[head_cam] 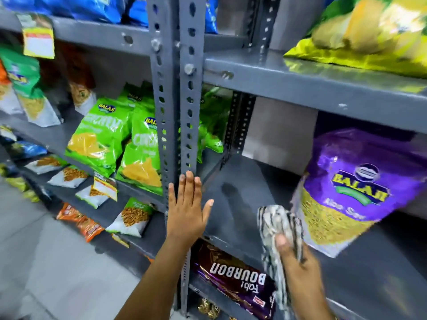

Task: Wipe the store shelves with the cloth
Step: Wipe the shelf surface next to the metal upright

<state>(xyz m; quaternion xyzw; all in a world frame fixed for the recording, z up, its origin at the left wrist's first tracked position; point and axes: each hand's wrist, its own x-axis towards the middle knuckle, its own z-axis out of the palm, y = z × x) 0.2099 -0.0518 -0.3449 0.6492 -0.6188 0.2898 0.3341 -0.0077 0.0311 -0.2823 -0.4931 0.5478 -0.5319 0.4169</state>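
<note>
A grey metal shelf (233,197) runs across the middle right, its left part bare. My right hand (298,262) grips a bunched black-and-white striped cloth (277,225) over the shelf's front edge, right beside a large purple snack bag (346,192) that leans on the shelf. My left hand (187,209) is flat and open with fingers spread, pressed against the slotted grey upright post (188,112) and the shelf's front left corner.
Green chip bags (115,139) fill the shelf left of the post. A yellow-green bag (369,35) lies on the shelf above. A Bourbon biscuit pack (238,278) sits on the shelf below. Small snack packets (69,176) line the lower left shelves above a grey floor (34,262).
</note>
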